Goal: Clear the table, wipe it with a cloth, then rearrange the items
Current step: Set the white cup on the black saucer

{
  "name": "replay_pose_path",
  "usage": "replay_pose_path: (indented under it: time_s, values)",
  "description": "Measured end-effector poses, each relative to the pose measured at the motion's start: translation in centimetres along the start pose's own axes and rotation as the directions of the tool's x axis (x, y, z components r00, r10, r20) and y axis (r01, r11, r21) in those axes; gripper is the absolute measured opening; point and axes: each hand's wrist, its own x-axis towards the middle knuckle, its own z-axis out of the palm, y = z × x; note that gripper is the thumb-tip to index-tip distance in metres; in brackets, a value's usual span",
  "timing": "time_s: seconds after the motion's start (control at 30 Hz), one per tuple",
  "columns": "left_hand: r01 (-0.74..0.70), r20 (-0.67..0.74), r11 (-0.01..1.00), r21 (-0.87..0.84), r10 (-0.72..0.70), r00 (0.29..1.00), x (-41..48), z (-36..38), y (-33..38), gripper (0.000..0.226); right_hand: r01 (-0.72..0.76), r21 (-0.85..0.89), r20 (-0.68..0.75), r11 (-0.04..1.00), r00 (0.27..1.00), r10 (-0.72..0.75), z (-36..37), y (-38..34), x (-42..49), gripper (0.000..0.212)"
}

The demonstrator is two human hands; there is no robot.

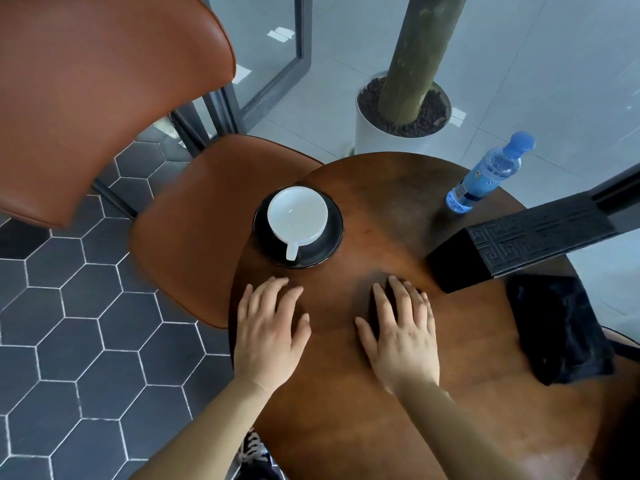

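A round dark-wood table (398, 393) fills the lower right. On its far left stands an empty white cup (297, 216) on a black saucer (325, 249). A blue water bottle (485, 174) stands at the far edge. A tall black patterned box (519, 242) stands on the right, with a dark folded cloth (561, 327) lying in front of it. My left hand (270, 332) rests flat on the table near the saucer, fingers apart. My right hand (403, 336) lies flat over a small dark object (374, 306), mostly hidden beneath the fingers.
A brown leather chair (194, 220) stands close against the table's left side. A white planter (381, 133) with a trunk sits just beyond the table. A glass door frame (270, 81) is behind the chair. Dark hexagon floor tiles (86, 341) spread to the left.
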Motion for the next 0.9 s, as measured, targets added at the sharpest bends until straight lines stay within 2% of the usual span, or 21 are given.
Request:
replay_pose_path:
  time_s: [0.1, 0.2, 0.3, 0.4, 0.5, 0.63, 0.9]
  values:
    - [0.090, -0.095, 0.982, -0.168, -0.106, 0.990, 1.0, -0.9, 0.5, 0.032, -0.006, 0.023, -0.018, 1.000, 1.000, 0.007, 0.4, 0.1, 0.1, 0.063]
    - [0.240, -0.166, 0.930, -0.276, -0.293, 0.942, 2.9, -2.6, 1.6, 0.030, 0.003, 0.036, -0.035, 0.999, 0.999, -0.002, 0.3, 0.3, 0.0, 0.063]
    - [0.401, -0.110, 0.865, -0.300, -0.449, 0.887, 5.3, -3.4, 2.4, 0.043, 0.003, 0.034, -0.033, 0.999, 0.999, -0.002, 0.4, 0.3, 0.0, 0.063]
    - [0.482, -0.059, 0.831, -0.279, -0.516, 0.855, 7.4, -3.5, 3.0, 0.045, -0.001, 0.027, -0.033, 1.000, 0.999, 0.002, 0.4, 0.4, -0.1, 0.063]
    - [0.504, -0.051, 0.828, -0.245, -0.530, 0.847, 8.4, -3.3, 3.0, 0.033, 0.005, 0.034, -0.045, 0.999, 0.999, -0.004, 0.5, 0.4, 0.0, 0.063]
    - [0.433, -0.085, 0.867, -0.246, -0.464, 0.882, 8.6, -3.1, 2.5, 0.017, 0.008, 0.036, -0.068, 0.999, 0.998, -0.006, 0.6, 0.4, 0.1, 0.063]
    - [0.370, -0.105, 0.890, -0.268, -0.409, 0.907, 8.9, -3.2, 0.9, 0.015, 0.015, 0.031, -0.083, 0.999, 0.996, -0.012, 0.6, 0.4, 0.1, 0.062]
